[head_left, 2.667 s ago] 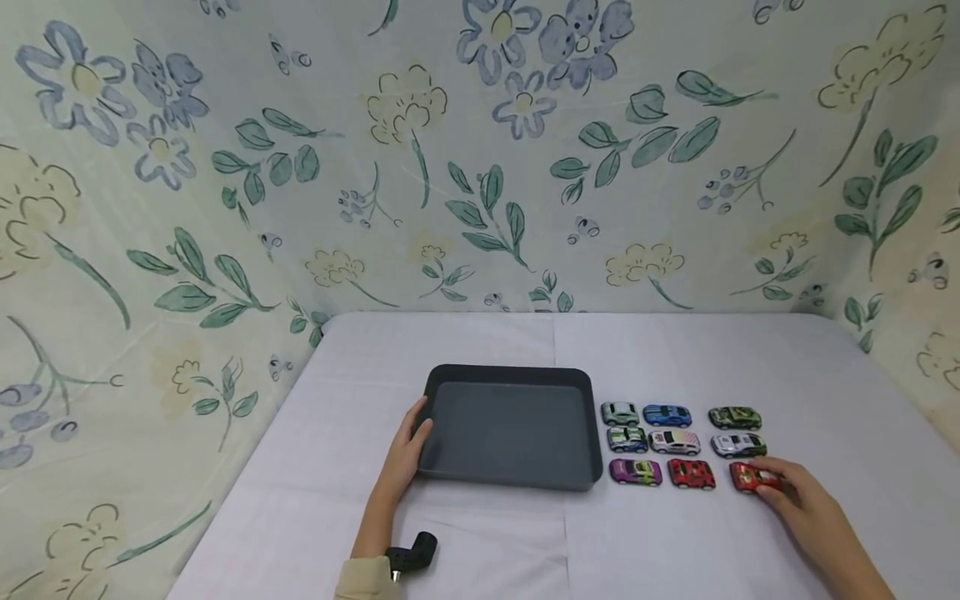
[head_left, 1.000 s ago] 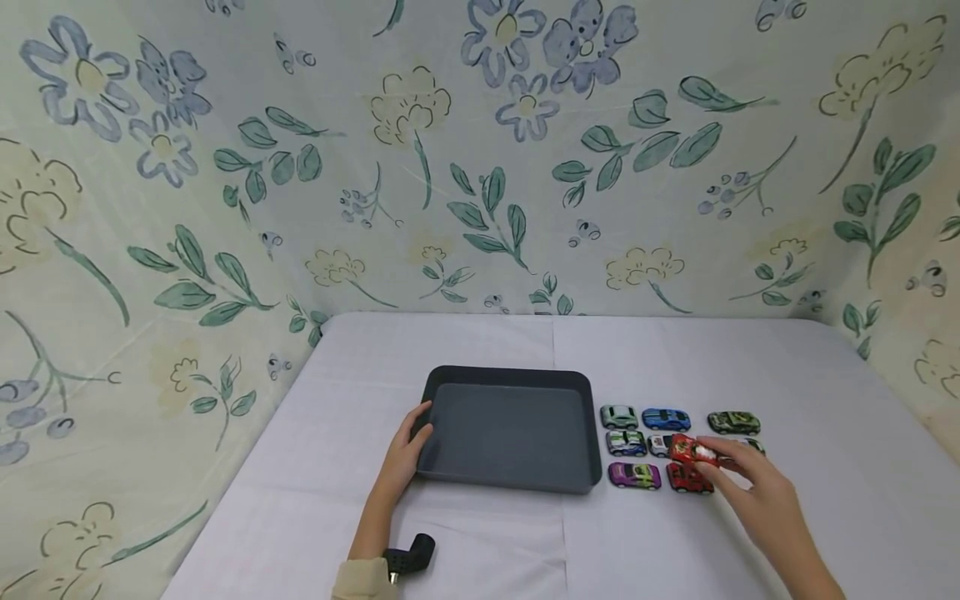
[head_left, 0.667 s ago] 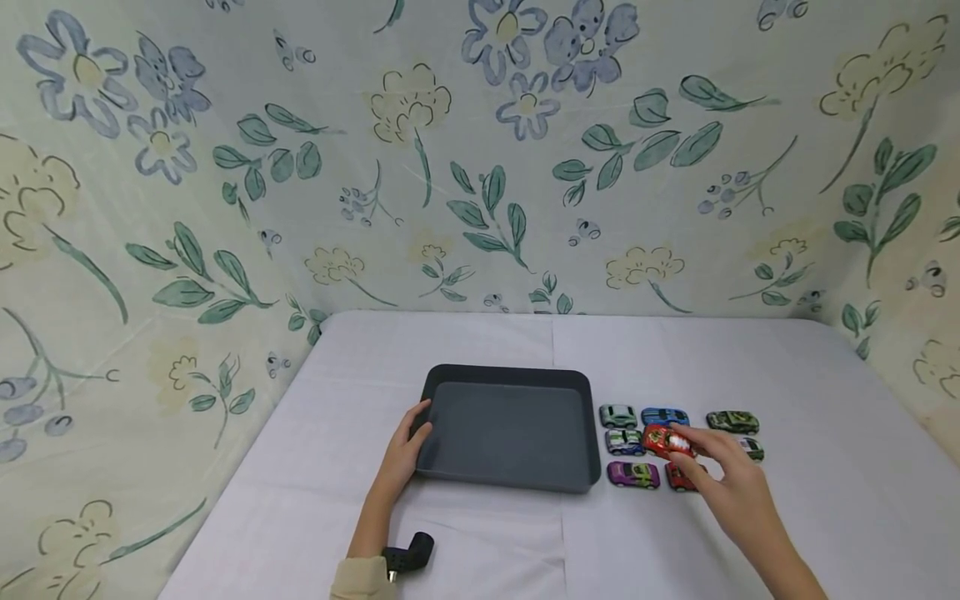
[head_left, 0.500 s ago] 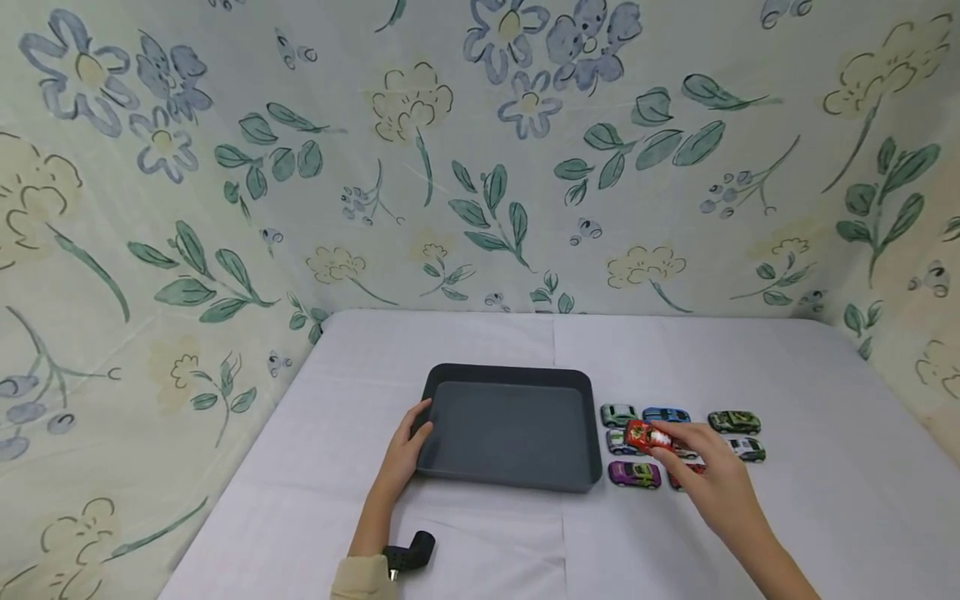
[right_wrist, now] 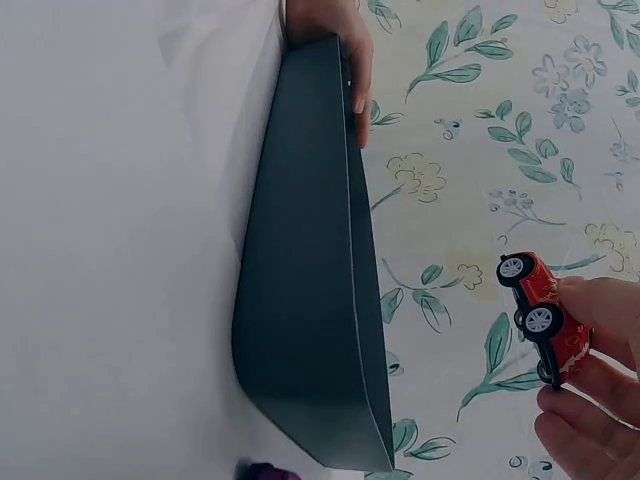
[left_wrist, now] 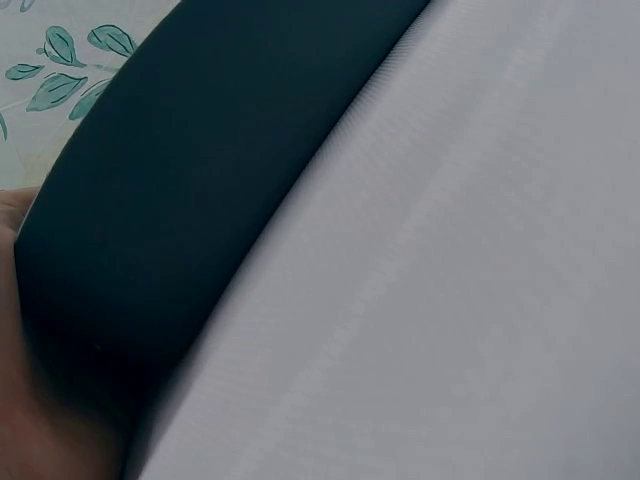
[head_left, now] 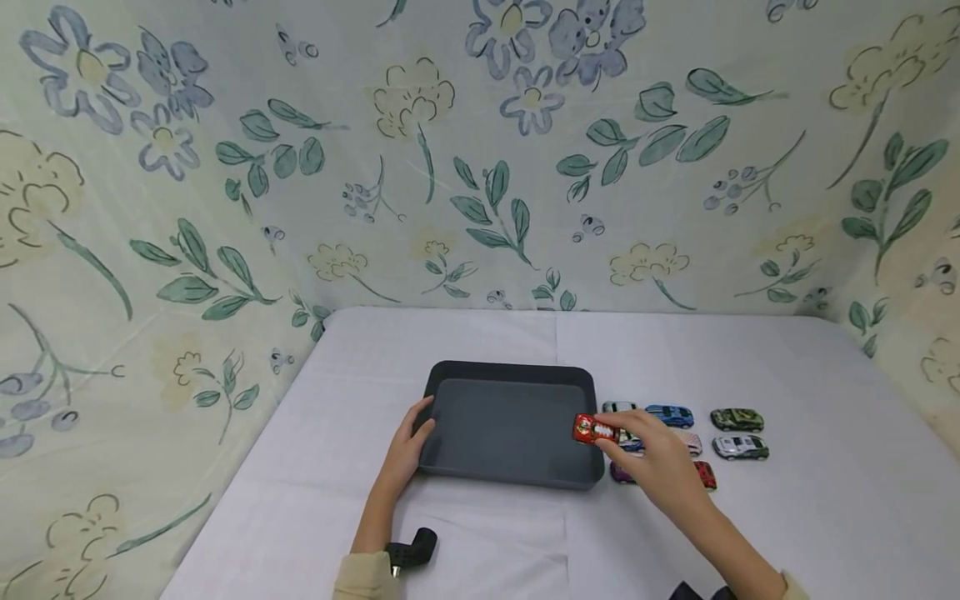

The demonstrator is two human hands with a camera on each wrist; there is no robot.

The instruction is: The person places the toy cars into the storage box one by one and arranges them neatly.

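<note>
My right hand (head_left: 656,458) pinches a red toy car (head_left: 595,428) between thumb and fingers, over the right rim of a dark grey rectangular tray (head_left: 510,429). In the right wrist view the toy car (right_wrist: 543,318) hangs in the fingertips, its wheels facing the camera. At the tray's left side, my left hand (head_left: 405,450) grips the rim, with fingertips curled over the edge. The left wrist view has the tray's outer wall (left_wrist: 190,180) close up, part of the hand (left_wrist: 50,430) beside it.
Several other toy cars stand in rows right of the tray: a blue one (head_left: 670,416), a camouflage one (head_left: 737,419), a silver one (head_left: 740,447) and others partly behind my right hand. White cloth (head_left: 480,542) covers the table; a floral curtain (head_left: 480,167) hangs behind.
The right hand has picked up the red toy car from the near right of the rows and carried it left over the other cars to the tray's right rim. The left hand stays put.
</note>
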